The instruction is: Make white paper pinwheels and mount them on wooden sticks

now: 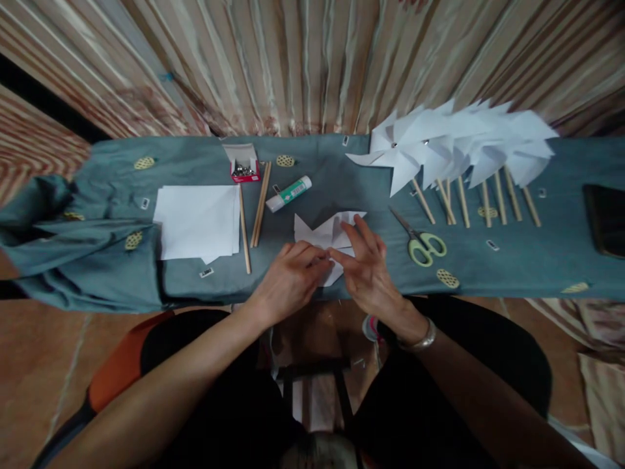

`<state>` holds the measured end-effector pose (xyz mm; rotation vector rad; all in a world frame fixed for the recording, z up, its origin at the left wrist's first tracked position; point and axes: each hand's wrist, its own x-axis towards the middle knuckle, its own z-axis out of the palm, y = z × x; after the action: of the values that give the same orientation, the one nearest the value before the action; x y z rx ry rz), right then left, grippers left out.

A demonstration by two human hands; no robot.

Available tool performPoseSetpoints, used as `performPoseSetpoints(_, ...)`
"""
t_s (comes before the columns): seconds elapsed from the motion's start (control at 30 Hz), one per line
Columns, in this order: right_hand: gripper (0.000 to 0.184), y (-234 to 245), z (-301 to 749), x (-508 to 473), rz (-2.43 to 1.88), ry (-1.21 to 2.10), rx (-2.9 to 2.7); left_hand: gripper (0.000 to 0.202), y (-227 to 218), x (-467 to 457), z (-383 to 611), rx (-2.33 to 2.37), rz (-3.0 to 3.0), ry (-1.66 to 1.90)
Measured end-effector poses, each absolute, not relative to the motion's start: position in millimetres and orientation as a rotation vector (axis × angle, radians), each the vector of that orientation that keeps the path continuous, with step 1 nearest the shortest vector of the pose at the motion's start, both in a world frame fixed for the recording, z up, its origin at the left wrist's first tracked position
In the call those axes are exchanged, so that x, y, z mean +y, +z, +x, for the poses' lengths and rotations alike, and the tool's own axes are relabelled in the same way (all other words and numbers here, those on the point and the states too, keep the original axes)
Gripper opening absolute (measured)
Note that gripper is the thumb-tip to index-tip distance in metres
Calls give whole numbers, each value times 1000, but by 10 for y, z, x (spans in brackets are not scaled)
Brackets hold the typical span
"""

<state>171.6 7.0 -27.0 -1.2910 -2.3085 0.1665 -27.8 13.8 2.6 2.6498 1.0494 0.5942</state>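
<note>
Cut white paper point(316, 233) is right around the middle of the frame, on the cloth-covered bench point(342, 185). Left hand point(297, 272) has its fingers curled and is pinching it; right hand point(367, 268) has fingers spread over it, honestly can't tell if that one's gripping. Green-handled scissors point(415, 237) sit right of centre, paper pinwheels point(454, 143) overlap upper right, stack of white sheets point(198, 221) left.

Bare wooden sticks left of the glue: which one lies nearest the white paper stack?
The single stick along the right edge of the paper stack. The other bare sticks lie bunched together, nearer the glue stick.
</note>
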Motion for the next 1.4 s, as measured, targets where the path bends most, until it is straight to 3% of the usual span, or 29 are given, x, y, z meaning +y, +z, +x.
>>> performPoseSetpoints(0.17, 55, -230, 1727, 58, -1304, 252, -2364, 21, 61, 206, -326, 1152, 2636, 635)
performPoseSetpoints(0.83, 52, -6, 1723, 156, -1288, 326, -2547, 24, 59, 165, -416, 1431, 2283, 849)
performPoseSetpoints(1.4, 40, -73, 1666, 98, -1266, 250, -2471, 17, 38, -724, -230, 1449, 1180, 1235)
